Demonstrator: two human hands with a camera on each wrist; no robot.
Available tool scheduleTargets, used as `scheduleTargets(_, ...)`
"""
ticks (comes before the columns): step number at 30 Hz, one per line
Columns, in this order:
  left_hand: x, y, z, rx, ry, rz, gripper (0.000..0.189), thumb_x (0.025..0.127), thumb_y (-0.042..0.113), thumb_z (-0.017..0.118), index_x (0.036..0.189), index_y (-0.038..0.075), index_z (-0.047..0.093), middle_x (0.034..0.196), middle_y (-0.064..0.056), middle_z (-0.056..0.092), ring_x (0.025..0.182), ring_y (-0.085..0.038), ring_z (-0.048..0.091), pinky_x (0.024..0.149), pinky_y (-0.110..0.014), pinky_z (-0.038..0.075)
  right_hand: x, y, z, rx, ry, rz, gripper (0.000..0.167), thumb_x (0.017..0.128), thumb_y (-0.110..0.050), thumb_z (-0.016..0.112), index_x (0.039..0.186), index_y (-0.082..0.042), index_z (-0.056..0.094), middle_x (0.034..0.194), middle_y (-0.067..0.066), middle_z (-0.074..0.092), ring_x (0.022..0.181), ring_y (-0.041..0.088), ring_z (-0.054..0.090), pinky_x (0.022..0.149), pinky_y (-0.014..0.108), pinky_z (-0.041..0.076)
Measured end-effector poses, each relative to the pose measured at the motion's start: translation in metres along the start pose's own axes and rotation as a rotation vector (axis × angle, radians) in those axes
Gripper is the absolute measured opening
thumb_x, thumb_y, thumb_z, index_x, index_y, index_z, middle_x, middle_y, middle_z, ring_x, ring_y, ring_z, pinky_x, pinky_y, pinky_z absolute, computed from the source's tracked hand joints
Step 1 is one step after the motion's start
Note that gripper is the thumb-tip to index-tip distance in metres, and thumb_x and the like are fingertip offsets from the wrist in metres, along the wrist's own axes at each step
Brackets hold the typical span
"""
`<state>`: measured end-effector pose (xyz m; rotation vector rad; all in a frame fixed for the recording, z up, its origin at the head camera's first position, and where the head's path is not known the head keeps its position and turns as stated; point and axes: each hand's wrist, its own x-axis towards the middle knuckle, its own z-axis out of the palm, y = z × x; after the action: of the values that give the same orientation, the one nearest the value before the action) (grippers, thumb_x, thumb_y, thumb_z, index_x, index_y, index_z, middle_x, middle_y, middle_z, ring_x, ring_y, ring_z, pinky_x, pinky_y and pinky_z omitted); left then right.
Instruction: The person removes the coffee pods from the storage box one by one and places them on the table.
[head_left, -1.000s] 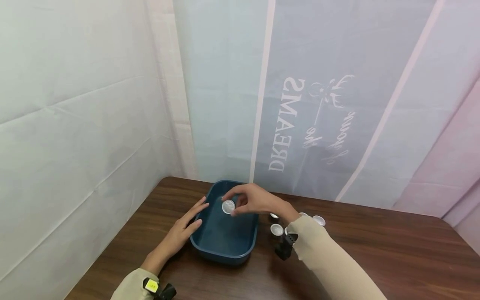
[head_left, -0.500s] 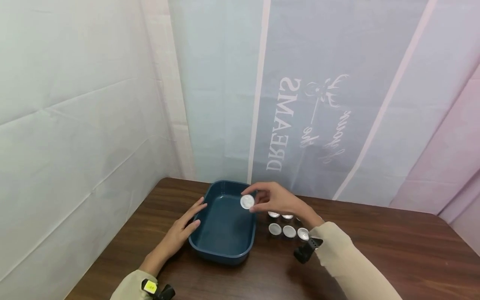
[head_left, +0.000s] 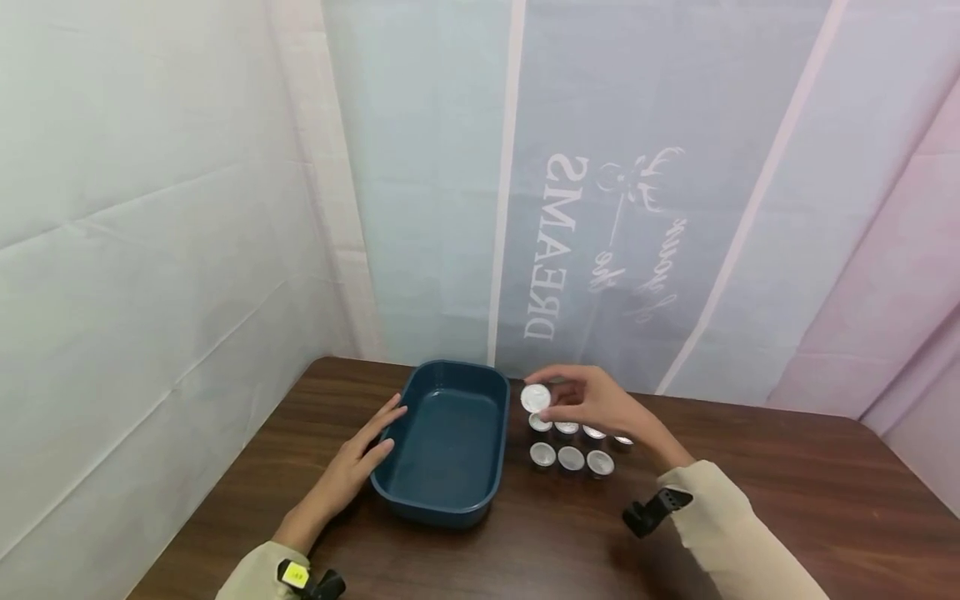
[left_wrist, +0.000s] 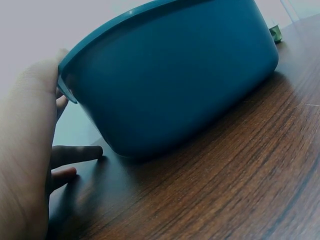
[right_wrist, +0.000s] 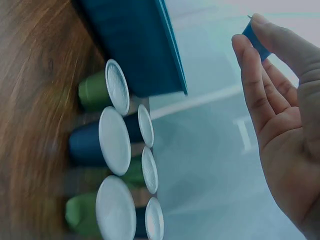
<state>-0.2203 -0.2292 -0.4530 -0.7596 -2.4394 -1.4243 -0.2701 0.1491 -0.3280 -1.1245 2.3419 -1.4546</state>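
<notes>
With thumb and fingertips, my right hand (head_left: 596, 404) pinches a coffee capsule (head_left: 536, 398), its silver foil lid facing me. The right wrist view shows this capsule's blue side (right_wrist: 257, 42). It is held up near the left end of the back row of standing capsules (head_left: 566, 427). A front row of three capsules (head_left: 571, 458) stands nearer to me, lids up. My left hand (head_left: 352, 471) lies along the left side of a dark blue plastic basin (head_left: 442, 507), its fingers extended and touching the rim. Inside the basin, only its bare bottom shows.
Basin and capsules stand on a dark wooden table (head_left: 517, 558). In the right wrist view a green capsule (right_wrist: 92, 91) and a blue capsule (right_wrist: 85, 144) stand close together beside the basin. A printed cloth backdrop (head_left: 420, 208) hangs behind the table.
My right hand has carried the pinched capsule from over the basin rightward to above the back row. The front row has come into full view. My left hand has stayed at the basin.
</notes>
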Motion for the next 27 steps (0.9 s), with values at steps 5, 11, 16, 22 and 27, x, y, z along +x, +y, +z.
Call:
scheduleTargets(5,0.002,0.001,0.000,-0.003,0.006,0.004,0.047,0.101,0.010,0.045,0.147,0.010,0.037,0.157,-0.001,0.021,0.142,-0.029,0.021,0.102,-0.065,0.022,-0.022,0.028,-0.012,0.018,0.114,0.000,0.046,0.081,-0.001,0.074,0.124,-0.004,0.060,0.090,0.015,0.067,0.072,0.024,0.066,0.057,0.031,0.052)
scheduleTargets(11,0.003,0.002,0.000,0.001,0.006,0.007,0.048,0.100,0.008,0.045,0.147,0.011,0.038,0.157,-0.001,0.021,0.142,-0.029,0.021,0.102,-0.065,0.021,-0.047,0.058,-0.018,0.021,0.192,-0.005,0.047,0.080,-0.006,0.077,0.124,-0.004,0.060,0.092,0.011,0.069,0.075,0.023,0.068,0.053,0.034,0.053)
scheduleTargets(16,0.002,0.001,0.000,0.000,0.008,0.006,0.048,0.100,0.007,0.046,0.147,0.011,0.038,0.157,-0.001,0.021,0.142,-0.028,0.020,0.102,-0.066,0.021,-0.068,0.066,-0.018,0.012,0.255,0.015,0.046,0.080,-0.008,0.078,0.122,-0.003,0.062,0.098,0.011,0.067,0.079,0.022,0.068,0.061,0.033,0.054)
scheduleTargets(22,0.003,0.002,0.000,-0.007,0.006,0.016,0.048,0.100,0.006,0.045,0.147,0.011,0.038,0.157,-0.002,0.020,0.142,-0.029,0.019,0.102,-0.066,0.020,-0.101,0.076,-0.018,0.025,0.329,0.041,0.047,0.080,-0.003,0.076,0.124,0.001,0.059,0.099,0.013,0.067,0.079,0.024,0.068,0.062,0.034,0.055)
scheduleTargets(27,0.001,0.003,0.000,-0.005,0.005,-0.002,0.048,0.100,0.007,0.046,0.147,0.012,0.039,0.157,-0.001,0.021,0.142,-0.030,0.020,0.101,-0.067,0.020,-0.121,0.085,-0.017,0.077,0.347,0.051,0.049,0.081,0.002,0.073,0.127,0.005,0.055,0.104,0.015,0.066,0.079,0.025,0.069,0.061,0.037,0.055)
